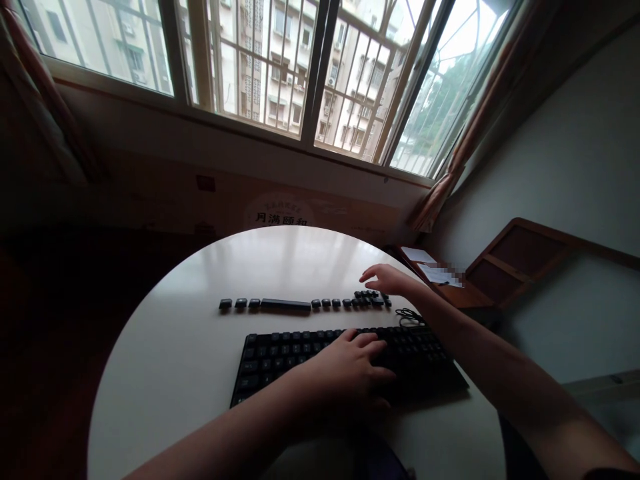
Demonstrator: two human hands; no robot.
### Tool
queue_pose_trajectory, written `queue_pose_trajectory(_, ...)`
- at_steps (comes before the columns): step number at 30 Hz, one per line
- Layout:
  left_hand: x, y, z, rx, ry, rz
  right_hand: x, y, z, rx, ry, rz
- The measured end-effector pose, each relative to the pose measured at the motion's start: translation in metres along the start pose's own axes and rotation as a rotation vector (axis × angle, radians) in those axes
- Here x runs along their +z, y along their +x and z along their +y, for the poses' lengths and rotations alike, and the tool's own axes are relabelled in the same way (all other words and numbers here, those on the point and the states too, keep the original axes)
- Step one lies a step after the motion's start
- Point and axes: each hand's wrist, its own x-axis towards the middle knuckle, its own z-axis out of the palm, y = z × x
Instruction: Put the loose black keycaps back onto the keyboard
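A black keyboard (pixel 300 347) lies on the white round table. My left hand (pixel 350 363) is spread over its middle, fingers apart, hiding part of the keys. Behind the keyboard runs a row of loose black keycaps (pixel 241 303), with a long space bar (pixel 286 305) among them. Toward the right end, several small keycaps (pixel 367 297) sit close together. Just above that cluster is my right hand (pixel 387 279), its fingers stretched toward the left with a gap between them. I see nothing held in it.
A coiled black cable (pixel 409 316) rests behind the keyboard's right part, beside my right forearm. The white table (pixel 150 360) has a curved edge. Beyond it at the right stand a wooden chair (pixel 520 253) and a brown surface with papers (pixel 440 274). Barred windows (pixel 280 67) line the back.
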Motion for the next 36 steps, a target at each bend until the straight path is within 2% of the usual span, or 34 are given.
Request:
queue_pose_trajectory(5,0.002,-0.001,-0.002,0.022,0.027,0.039,0.006,0.008,-0.001,0.013,-0.007,-0.1)
queue_pose_trajectory(10,-0.001,-0.001,-0.002,0.028,0.037,0.033,0.014,0.007,-0.004,-0.006,-0.014,-0.132)
queue_pose_trajectory(15,-0.005,-0.001,-0.003,0.027,0.041,0.038,0.019,0.012,-0.007,-0.04,-0.027,-0.069)
queue_pose_trajectory(19,-0.006,-0.001,-0.006,0.046,0.032,0.051,0.008,0.004,-0.015,-0.073,-0.029,0.048)
queue_pose_trajectory(23,-0.01,0.0,-0.008,0.064,0.012,0.063,-0.015,-0.035,-0.025,-0.124,-0.008,0.133)
queue_pose_trajectory(25,-0.011,0.001,-0.01,0.074,0.007,0.076,-0.024,-0.067,-0.03,-0.196,0.019,0.152)
queue_pose_trajectory(27,-0.012,0.002,-0.011,0.081,0.009,0.083,-0.028,-0.102,-0.035,-0.274,0.072,0.113)
queue_pose_trajectory(31,-0.009,0.004,-0.012,0.071,0.01,0.09,-0.021,-0.164,-0.035,-0.253,0.15,-0.034)
queue_pose_trajectory(36,0.009,0.007,-0.01,0.025,0.017,0.088,-0.008,-0.202,-0.02,-0.153,0.153,-0.003)
